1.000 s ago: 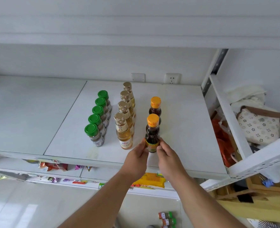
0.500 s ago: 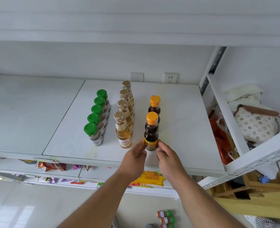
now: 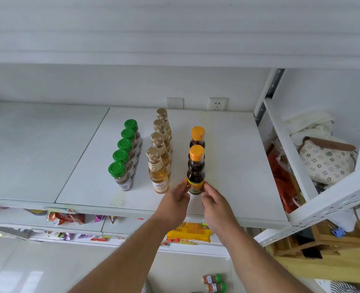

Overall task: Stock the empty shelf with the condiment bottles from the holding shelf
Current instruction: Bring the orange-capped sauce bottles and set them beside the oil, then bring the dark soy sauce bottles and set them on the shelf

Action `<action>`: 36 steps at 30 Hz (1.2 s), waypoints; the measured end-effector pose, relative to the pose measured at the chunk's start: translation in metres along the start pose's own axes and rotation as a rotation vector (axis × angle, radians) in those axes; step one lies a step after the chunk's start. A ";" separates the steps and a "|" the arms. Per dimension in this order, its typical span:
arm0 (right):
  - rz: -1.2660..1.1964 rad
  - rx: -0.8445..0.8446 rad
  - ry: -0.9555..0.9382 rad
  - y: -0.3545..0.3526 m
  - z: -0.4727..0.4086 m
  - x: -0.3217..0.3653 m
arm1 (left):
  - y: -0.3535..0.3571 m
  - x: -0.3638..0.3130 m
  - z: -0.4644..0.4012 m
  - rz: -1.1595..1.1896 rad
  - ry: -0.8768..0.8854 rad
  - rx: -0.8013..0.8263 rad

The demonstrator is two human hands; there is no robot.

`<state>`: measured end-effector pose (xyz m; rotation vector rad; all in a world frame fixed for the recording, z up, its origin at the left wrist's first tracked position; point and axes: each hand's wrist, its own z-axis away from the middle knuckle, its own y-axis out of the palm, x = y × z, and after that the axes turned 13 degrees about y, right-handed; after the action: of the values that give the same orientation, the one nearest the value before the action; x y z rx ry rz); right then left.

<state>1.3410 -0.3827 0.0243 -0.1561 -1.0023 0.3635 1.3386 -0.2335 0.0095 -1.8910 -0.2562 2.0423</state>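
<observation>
- Orange-capped dark bottle [image 3: 196, 174]: near end of right row on shelf [image 3: 227, 166]; left hand [image 3: 176, 197] and right hand [image 3: 214, 199] pinch its base, apparently squaring it.
- Green-capped row [image 3: 123, 157], gold-capped row [image 3: 160, 153]: left.

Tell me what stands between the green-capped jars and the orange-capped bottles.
In the head view, a row of four gold-capped bottles stands between the green-capped jars and orange-capped bottles.

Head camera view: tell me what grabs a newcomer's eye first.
Both hands, left hand and right hand, pinch the base of a dark orange-capped sauce bottle near the white shelf's front edge. To its left stand a row of gold-capped amber bottles and a row of green-capped spice jars.
</observation>
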 end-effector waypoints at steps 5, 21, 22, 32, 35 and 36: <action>-0.016 0.004 0.035 -0.003 0.003 -0.010 | 0.000 0.003 0.014 0.006 -0.102 -0.036; 0.598 0.219 -0.366 0.041 0.092 0.002 | -0.063 -0.015 0.165 -0.551 -0.121 -0.193; 0.661 0.253 -0.416 0.054 0.100 0.005 | -0.073 -0.013 0.182 -0.596 -0.143 -0.214; 1.236 0.515 -0.774 0.202 0.216 -0.010 | -0.112 0.018 0.415 -0.698 -0.546 -0.478; 1.315 0.589 -0.885 0.242 0.266 -0.019 | -0.105 0.030 0.481 -0.646 -0.656 -0.565; 1.346 0.615 -0.919 0.253 0.281 -0.022 | -0.102 0.032 0.501 -0.629 -0.683 -0.599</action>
<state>1.0355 -0.1662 0.0825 -0.0754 -1.5111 2.0871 0.8534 -0.0775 0.0646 -1.0264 -1.5474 2.1682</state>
